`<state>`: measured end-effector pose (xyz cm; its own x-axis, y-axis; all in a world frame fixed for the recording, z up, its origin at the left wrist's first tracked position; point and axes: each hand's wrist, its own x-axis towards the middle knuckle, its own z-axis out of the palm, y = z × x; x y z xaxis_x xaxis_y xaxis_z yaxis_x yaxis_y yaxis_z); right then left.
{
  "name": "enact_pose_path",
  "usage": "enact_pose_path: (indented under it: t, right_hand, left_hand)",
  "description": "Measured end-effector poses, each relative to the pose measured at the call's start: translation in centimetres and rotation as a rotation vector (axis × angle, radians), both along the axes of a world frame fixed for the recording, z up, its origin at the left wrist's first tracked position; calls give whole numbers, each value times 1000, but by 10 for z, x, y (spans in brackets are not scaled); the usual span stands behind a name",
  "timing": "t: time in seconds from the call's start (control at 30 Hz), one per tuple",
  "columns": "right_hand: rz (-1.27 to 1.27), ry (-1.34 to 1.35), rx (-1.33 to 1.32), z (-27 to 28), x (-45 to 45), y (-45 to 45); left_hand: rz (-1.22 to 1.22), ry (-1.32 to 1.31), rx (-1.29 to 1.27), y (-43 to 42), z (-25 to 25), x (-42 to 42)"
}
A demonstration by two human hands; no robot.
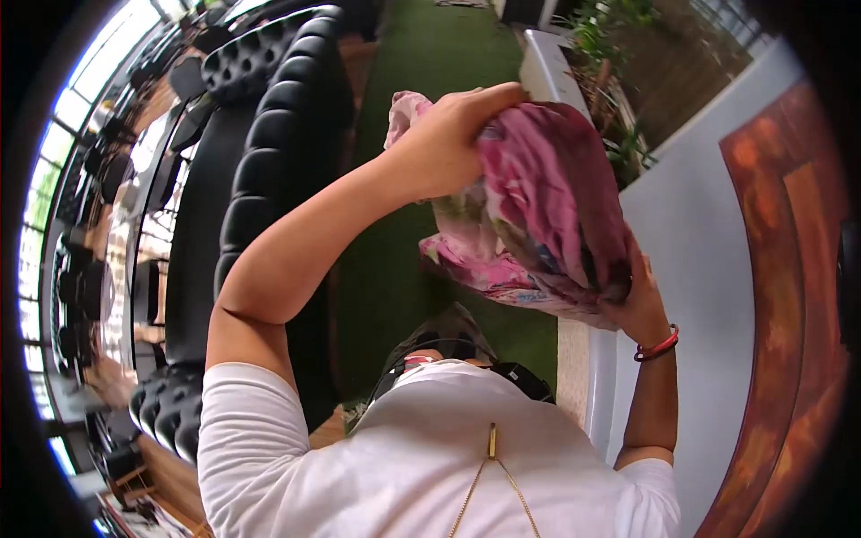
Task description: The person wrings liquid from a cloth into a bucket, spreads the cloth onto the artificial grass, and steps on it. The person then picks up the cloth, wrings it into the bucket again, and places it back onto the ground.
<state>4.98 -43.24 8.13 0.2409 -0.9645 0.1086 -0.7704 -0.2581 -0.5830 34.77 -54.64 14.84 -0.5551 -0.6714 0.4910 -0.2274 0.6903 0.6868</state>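
A crumpled pink floral cloth (547, 197) hangs bunched up between my two hands, in front of my chest. My left hand (453, 134) is closed on its upper left part, with the thumb side along the top edge and a paler end of the fabric sticking out beyond the wrist. At the lower right corner, my right hand (639, 300) grips the same cloth; its fingers are partly hidden by the folds. A red and dark bracelet (657, 344) circles my right wrist. Whether the cloth is a scarf or a garment cannot be made out.
Green carpet (448, 45) runs ahead and beneath me. A black tufted sofa (278, 134) stands along my left, with tables and chairs beyond it. To my right are a white planter (547, 67) with plants (610, 90) and a wall with a rust-coloured panel (789, 269).
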Motion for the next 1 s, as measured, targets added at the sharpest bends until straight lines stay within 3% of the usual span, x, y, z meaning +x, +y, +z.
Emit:
enact_pose_path:
  t: [0.07, 0.13, 0.17, 0.2, 0.23, 0.33, 0.4, 0.43, 0.47, 0.53, 0.63, 0.7, 0.73, 0.8, 0.87, 0.9, 1.0]
  right_hand:
    - [57, 39, 201, 1, 5, -21]
    - [201, -279, 253, 12, 22, -42]
    - [270, -439, 285, 18, 31, -53]
    - [262, -332, 304, 24, 37, -65]
    - [253, -226, 316, 30, 43, -79]
    - [239, -364, 32, 31, 70, -130]
    - [183, -397, -137, 35, 92, -174]
    - [226, -541, -166, 35, 114, -192]
    - [295, -372, -293, 20, 133, -222]
    - [345, 68, -442, -21, 174, -290]
    - [208, 334, -429, -43, 239, -361]
    - [98, 278, -603, -31, 262, -404]
    - [62, 261, -726, -14, 271, -409]
    - [22, 197, -804, 5, 282, -438]
    - [24, 84, -824, 44, 294, -418]
    - [27, 23, -853, 52, 299, -412]
    - [73, -104, -923, 50, 307, -393]
  left_hand:
    - [55, -46, -106, 4, 19, 4]
    - [118, -29, -122, 5, 33, 13]
    - [155, 29, -158, 6, 39, 20]
    - [203, 256, -347, -6, 35, 20]
    - [215, 175, -346, 1, 50, 29]
    - [355, -236, -495, 3, 85, 77]
    - [212, -492, -457, -28, 79, 121]
    - [201, -593, -261, -40, 66, 140]
    - [188, -687, -65, -55, 47, 160]
    - [261, -1111, 70, -104, -8, 206]
    - [636, -985, -280, -161, -44, 255]
    - [917, -843, -650, -174, -38, 268]
    - [963, -781, -410, -170, -22, 267]
    - [1009, -599, -381, -187, -3, 281]
    - [1135, -550, -501, -180, 29, 280]
    - [1157, -417, -431, -160, 51, 261]
    - [1140, -173, -542, -152, 58, 259]
